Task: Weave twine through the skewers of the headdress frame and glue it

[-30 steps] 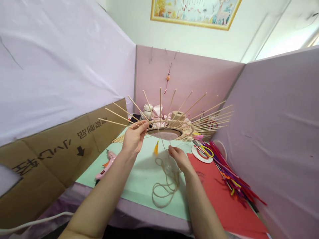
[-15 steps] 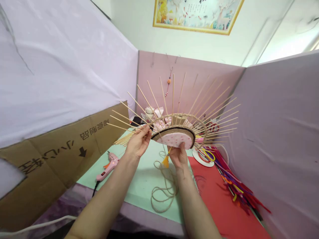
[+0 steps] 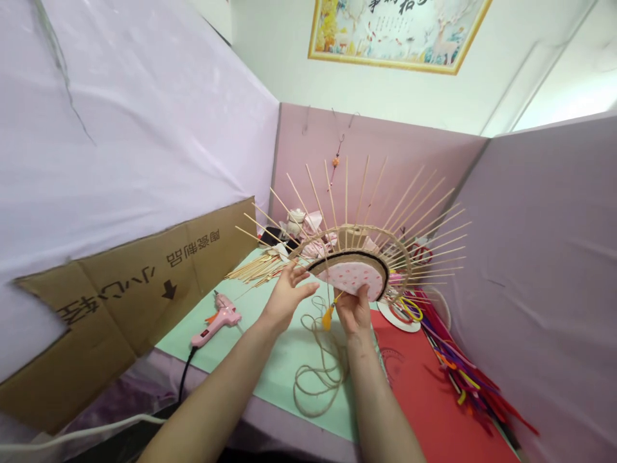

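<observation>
Right hand (image 3: 353, 313) pinches the stick basket's (image 3: 351, 276) dotted base, left hand's (image 3: 285, 299) fingers kinda spread beside it; cardboard (image 3: 130, 308) says upside-down 陶瓷制品.

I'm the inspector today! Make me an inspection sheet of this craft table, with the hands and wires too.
Surface: pale green flat sheet, with a red flat sheet at the right.
Job's things: round frame with pale radiating sticks and a pink spotted base, held up; looped beige twine below it.
Clutter: pink pistol-shaped glue gun; multicoloured bundle of fuzzy stems.
Hands: right hand grips the frame from below; left hand is open beside it, contact unclear.
Cables: black cord on the glue gun; white cable, lower left.
Surroundings: brown printed cardboard; pink upright partition.
</observation>
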`<state>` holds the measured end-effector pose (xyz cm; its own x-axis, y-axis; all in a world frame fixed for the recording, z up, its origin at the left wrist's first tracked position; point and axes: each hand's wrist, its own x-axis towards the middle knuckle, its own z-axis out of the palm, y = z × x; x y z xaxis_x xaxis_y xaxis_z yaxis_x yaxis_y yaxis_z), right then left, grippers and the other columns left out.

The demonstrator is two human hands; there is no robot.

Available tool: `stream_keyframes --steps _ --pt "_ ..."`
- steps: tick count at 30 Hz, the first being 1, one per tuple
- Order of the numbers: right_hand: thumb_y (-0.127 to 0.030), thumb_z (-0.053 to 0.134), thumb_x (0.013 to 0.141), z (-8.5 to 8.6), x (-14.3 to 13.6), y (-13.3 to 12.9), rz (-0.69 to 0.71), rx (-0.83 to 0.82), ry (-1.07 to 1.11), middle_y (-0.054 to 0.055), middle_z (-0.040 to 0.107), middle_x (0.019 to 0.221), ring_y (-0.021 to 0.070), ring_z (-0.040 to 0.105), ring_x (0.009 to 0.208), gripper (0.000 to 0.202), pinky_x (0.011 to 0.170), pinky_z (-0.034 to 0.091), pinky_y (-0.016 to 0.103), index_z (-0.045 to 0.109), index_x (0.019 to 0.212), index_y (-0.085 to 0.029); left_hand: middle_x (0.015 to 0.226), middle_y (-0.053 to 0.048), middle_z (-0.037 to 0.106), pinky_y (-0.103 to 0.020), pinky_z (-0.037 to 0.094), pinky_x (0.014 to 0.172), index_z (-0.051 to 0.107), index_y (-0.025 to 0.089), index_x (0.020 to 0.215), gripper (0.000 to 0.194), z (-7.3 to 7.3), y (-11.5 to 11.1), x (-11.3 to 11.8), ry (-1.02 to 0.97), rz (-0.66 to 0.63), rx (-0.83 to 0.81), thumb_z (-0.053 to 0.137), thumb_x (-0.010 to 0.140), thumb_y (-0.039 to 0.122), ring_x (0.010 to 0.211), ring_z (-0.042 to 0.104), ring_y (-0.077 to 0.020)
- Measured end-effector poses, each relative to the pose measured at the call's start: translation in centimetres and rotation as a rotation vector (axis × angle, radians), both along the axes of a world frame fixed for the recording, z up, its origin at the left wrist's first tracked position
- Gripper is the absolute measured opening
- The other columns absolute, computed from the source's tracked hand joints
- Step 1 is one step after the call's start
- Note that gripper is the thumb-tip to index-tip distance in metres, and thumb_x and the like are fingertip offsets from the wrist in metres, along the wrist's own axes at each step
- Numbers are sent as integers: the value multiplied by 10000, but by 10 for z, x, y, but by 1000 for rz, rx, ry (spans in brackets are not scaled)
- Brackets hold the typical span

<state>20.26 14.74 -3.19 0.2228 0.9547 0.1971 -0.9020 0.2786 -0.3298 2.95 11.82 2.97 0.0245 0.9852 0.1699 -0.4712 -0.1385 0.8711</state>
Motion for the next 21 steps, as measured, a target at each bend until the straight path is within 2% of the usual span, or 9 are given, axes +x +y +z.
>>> stream_keyframes --steps 3,5,6,8,10,12,14,18,21 --pt "-352 738 754 0 3 0 -10 -17 0 -18 745 1025 138 626 1114 262 1079 413 378 668 995 -276 1091 -95 631 -351 477 833 617 189 1044 371 -17 -15 -10 284 263 60 731 698 256 1001 583 -208" --pt "-348 736 757 0 4 0 -12 -30 10 -14 744 1030 143 622 1122 258 1093 397 397 667 994 -271 949 -67 652 -332 464 798 645 186 880 153 -24 -29 -16 445 448 189 654 778 300 912 585 -194" --pt "-346 733 760 0 4 0 -13 -33 15 -12 744 1031 146 621 1124 253 1096 393 406 667 993 -269 886 -57 652 -327 459 782 647 192 824 111 -25 -38 -18 506 491 275 623 806 298 877 581 -192" --pt "-343 726 767 0 4 0 -15 -39 22 -13 746 1022 144 622 1122 225 1095 395 405 670 972 -269 822 -54 654 -327 454 779 661 205 804 97 -24 -55 -17 593 420 499 581 841 247 834 581 -190" --pt "-337 723 770 -1 4 0 -21 -46 19 -20 751 999 137 625 1116 186 1088 405 385 674 938 -272 821 -64 667 -332 458 778 682 219 857 139 -18 -70 -13 642 203 747 550 849 178 809 586 -190" --pt "-338 721 771 -1 4 -1 -29 -50 7 -25 753 989 130 625 1113 182 1081 413 364 674 935 -275 825 -73 672 -339 462 780 690 222 908 192 -10 -78 -7 653 32 899 523 853 146 797 591 -192" --pt "-351 712 777 0 3 -2 -34 -42 -12 -22 747 1016 132 617 1125 203 1082 412 367 672 961 -273 863 -81 662 -333 468 782 686 219 937 196 0 -77 -1 611 61 853 513 864 163 835 598 -195" --pt "-361 687 798 4 0 -5 -42 -23 -45 -17 732 1063 139 604 1142 195 1097 392 381 669 969 -269 1199 -103 543 -270 496 708 652 232 1080 240 18 -55 12 475 274 501 537 869 236 860 599 -157" --pt "-372 691 792 6 -1 -7 -25 -13 -71 -15 729 1065 144 605 1137 212 1104 382 375 668 970 -259 1323 -106 426 -244 507 660 602 245 1190 352 26 -39 22 445 266 399 577 838 250 813 594 -124"
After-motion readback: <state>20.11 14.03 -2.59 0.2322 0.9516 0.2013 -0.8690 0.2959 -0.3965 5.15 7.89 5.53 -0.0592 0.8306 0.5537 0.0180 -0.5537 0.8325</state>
